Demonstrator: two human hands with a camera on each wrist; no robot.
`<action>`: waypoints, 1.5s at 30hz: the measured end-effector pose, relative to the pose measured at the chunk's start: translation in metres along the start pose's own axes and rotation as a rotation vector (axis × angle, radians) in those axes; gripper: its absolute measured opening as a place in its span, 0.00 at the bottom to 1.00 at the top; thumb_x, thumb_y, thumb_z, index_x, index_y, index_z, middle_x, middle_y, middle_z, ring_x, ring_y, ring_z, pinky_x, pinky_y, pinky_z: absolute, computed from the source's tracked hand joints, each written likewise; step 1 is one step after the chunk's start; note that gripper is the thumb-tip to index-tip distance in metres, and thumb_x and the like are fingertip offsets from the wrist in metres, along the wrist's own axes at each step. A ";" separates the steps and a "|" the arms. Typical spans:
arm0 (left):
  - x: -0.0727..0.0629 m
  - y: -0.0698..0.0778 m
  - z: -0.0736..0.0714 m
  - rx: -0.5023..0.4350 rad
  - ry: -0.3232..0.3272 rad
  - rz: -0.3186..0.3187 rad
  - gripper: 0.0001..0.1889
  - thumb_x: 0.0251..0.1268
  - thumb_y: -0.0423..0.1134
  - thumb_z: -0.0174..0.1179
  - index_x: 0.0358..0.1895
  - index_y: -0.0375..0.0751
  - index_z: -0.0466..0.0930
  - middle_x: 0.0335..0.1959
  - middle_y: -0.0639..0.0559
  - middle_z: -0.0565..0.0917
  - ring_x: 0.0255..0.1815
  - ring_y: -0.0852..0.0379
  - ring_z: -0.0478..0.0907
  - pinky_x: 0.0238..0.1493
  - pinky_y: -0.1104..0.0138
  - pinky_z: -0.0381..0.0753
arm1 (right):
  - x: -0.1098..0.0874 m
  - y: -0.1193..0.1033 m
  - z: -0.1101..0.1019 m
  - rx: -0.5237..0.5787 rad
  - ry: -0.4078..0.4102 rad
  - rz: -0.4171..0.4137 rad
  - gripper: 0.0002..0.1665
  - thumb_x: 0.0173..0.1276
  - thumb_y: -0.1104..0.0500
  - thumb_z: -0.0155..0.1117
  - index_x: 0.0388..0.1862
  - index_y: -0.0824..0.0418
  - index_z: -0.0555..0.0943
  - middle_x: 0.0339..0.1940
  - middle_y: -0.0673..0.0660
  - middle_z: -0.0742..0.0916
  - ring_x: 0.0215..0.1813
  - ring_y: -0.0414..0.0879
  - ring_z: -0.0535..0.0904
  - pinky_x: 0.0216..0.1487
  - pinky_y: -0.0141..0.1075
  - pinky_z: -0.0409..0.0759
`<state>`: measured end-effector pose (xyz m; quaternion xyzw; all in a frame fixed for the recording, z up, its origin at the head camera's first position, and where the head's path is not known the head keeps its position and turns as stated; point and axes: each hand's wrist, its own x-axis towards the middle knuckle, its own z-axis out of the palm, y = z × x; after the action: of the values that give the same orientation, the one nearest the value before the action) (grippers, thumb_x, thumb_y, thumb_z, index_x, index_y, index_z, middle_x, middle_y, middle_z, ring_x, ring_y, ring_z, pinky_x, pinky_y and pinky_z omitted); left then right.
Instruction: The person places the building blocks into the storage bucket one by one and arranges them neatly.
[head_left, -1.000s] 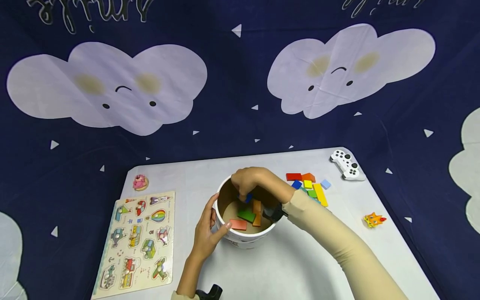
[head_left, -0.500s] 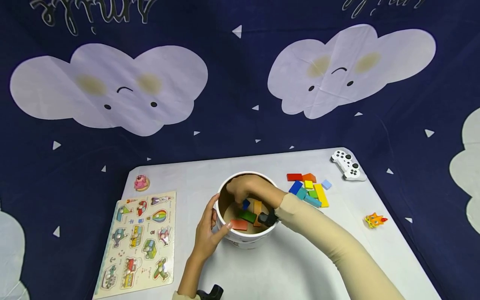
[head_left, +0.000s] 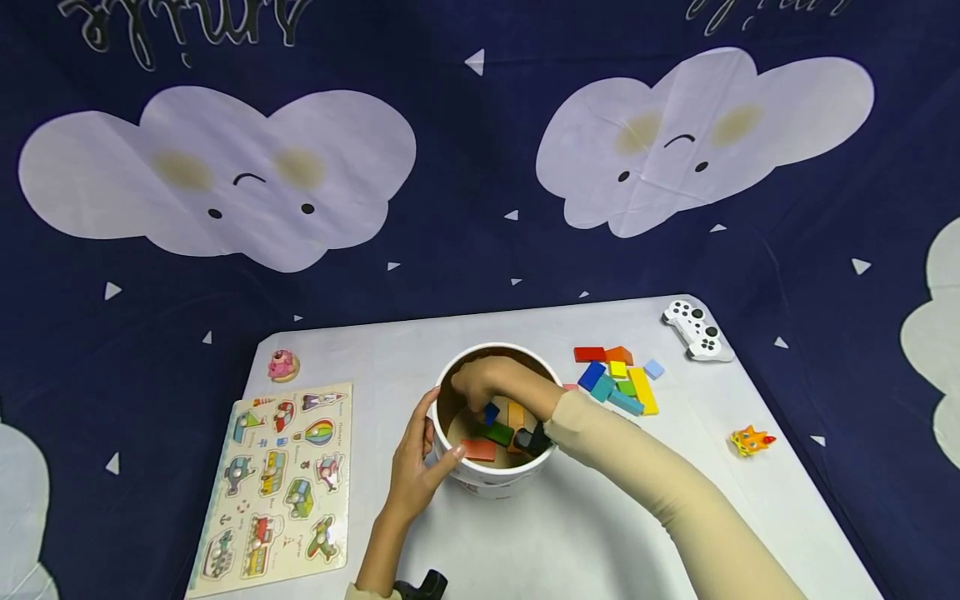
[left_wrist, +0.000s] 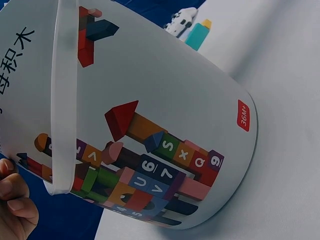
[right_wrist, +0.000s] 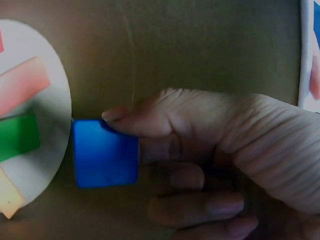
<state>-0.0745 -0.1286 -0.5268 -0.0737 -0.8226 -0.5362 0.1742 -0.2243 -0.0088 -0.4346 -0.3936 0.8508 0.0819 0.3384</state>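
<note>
A white round bucket point(head_left: 480, 485) with printed block pictures stands on the table. My left hand point(head_left: 408, 467) grips its near left side, thumb at the rim. Deep inside the bucket, my right hand point(head_left: 483, 383) pinches a blue square-faced block point(right_wrist: 106, 154) between thumb and fingers, as the right wrist view shows. On the bucket floor lie a green block point(head_left: 497, 433), a salmon-red block point(head_left: 477, 450) and an orange block point(head_left: 516, 413). The right wrist's black camera partly covers the blocks in the head view.
Several coloured blocks, among them a yellow one point(head_left: 643, 392) and a red one point(head_left: 588, 354), lie right of the bucket. A white game controller point(head_left: 693, 331) and an orange toy point(head_left: 750, 440) lie further right. A picture puzzle board point(head_left: 273, 487) and a pink toy point(head_left: 282, 365) are left.
My right hand has gone lower into the bucket, the blue block moving down with it. The right forearm shifted left, uncovering more teal and blue blocks outside. My left hand keeps its grip.
</note>
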 end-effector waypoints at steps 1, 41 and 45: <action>0.000 0.000 0.000 0.000 -0.001 0.000 0.41 0.53 0.47 0.65 0.74 0.52 0.64 0.30 0.49 0.66 0.27 0.54 0.61 0.28 0.69 0.61 | 0.000 0.000 0.001 -0.003 -0.001 0.001 0.14 0.52 0.63 0.76 0.38 0.56 0.83 0.31 0.48 0.82 0.29 0.40 0.73 0.31 0.31 0.72; -0.003 0.006 -0.004 0.235 -0.022 -0.009 0.44 0.53 0.47 0.64 0.77 0.61 0.58 0.38 0.52 0.73 0.32 0.53 0.70 0.28 0.68 0.64 | -0.124 0.164 0.077 0.547 0.514 0.132 0.22 0.57 0.57 0.74 0.47 0.68 0.85 0.17 0.49 0.71 0.21 0.42 0.65 0.26 0.33 0.63; -0.003 0.010 -0.006 0.270 -0.029 -0.008 0.44 0.53 0.49 0.64 0.77 0.62 0.58 0.38 0.51 0.73 0.30 0.54 0.70 0.26 0.69 0.63 | -0.123 0.180 0.110 0.557 0.495 0.231 0.23 0.58 0.57 0.73 0.49 0.70 0.84 0.24 0.55 0.79 0.25 0.45 0.70 0.29 0.36 0.69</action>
<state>-0.0678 -0.1294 -0.5174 -0.0542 -0.8900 -0.4203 0.1683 -0.2421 0.2333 -0.4617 -0.1962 0.9351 -0.2121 0.2053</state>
